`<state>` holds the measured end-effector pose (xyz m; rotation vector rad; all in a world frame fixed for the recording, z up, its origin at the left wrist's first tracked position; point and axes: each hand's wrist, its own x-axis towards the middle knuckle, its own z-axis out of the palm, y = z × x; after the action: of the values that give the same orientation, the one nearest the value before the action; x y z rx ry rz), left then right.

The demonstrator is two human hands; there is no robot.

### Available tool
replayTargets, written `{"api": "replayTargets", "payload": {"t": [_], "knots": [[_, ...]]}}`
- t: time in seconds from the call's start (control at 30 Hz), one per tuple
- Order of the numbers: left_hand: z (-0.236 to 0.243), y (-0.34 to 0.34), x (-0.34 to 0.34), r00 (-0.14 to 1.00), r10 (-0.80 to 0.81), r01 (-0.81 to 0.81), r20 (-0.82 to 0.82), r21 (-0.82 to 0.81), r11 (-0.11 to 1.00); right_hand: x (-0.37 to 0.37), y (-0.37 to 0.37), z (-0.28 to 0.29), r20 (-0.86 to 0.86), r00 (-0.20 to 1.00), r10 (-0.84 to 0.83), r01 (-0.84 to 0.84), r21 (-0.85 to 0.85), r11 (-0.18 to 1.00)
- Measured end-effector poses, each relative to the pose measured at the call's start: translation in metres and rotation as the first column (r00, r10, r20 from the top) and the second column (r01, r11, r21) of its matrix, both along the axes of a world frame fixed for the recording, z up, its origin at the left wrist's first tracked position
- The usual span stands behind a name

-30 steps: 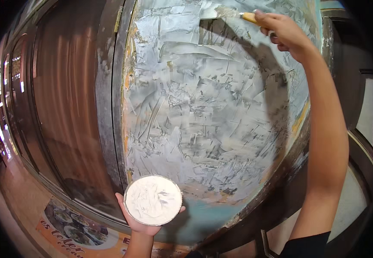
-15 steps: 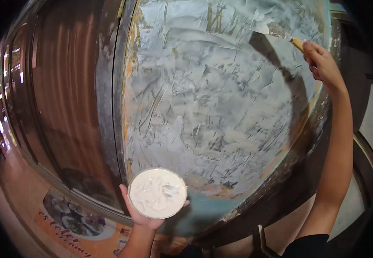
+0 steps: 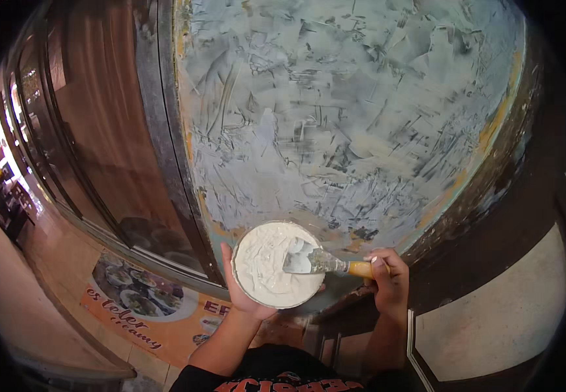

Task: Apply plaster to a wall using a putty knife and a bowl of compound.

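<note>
My left hand (image 3: pixel 240 294) holds a round container of white paste (image 3: pixel 260 274) from below, at the bottom middle of the view. My right hand (image 3: pixel 387 281) grips a putty knife by its yellow handle (image 3: pixel 358 268); the metal blade (image 3: pixel 306 258), smeared with paste, lies on the paste inside the container. Behind them stands a large panel (image 3: pixel 335 117) covered in rough, streaky grey-white coating, with yellowish and turquoise patches along its edges.
A dark-framed glass door (image 3: pixel 100 130) with brown behind it stands on the left. A printed orange banner (image 3: pixel 133 320) lies low at the lower left, over a tiled floor (image 3: pixel 48 261). Dark trim with pale panels (image 3: pixel 492 313) borders the right. Furniture shows in a bright opening at far left.
My right hand and the putty knife have moved down from high on the coated panel to the container. The camera view has tipped downward, and my left hand and container appear further right.
</note>
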<state>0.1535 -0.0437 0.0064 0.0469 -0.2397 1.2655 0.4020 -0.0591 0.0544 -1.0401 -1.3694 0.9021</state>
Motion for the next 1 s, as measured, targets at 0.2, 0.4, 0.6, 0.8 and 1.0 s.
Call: {"api": "replayTargets", "payload": {"t": [0.2, 0.4, 0.6, 0.8, 1.0], "knots": [[-0.005, -0.006, 0.032, 0.974, -0.021, 0.057, -0.227, 0.156, 0.986, 0.030, 0.000, -0.048, -0.352, 0.916, 0.195, -0.248, -0.110, 0.963], [0.002, -0.013, 0.058, 0.935, 0.020, -0.009, -0.354, 0.034, 0.999, 0.036, -0.016, -0.053, -0.442, 0.861, 0.251, -0.265, 0.030, 0.964], [0.010, -0.023, 0.068, 0.964, 0.029, 0.001, -0.264, 0.111, 0.994, 0.048, -0.024, -0.048, -0.492, 0.823, 0.285, -0.243, 0.148, 0.959], [0.007, -0.034, 0.072, 0.936, 0.074, -0.064, -0.343, 0.039, 0.997, 0.055, -0.028, -0.060, -0.562, 0.783, 0.267, -0.229, 0.139, 0.963], [0.023, -0.035, 0.068, 0.943, 0.045, -0.025, -0.331, 0.064, 0.998, 0.038, -0.025, -0.049, -0.777, 0.548, 0.309, -0.354, 0.120, 0.928]]}}
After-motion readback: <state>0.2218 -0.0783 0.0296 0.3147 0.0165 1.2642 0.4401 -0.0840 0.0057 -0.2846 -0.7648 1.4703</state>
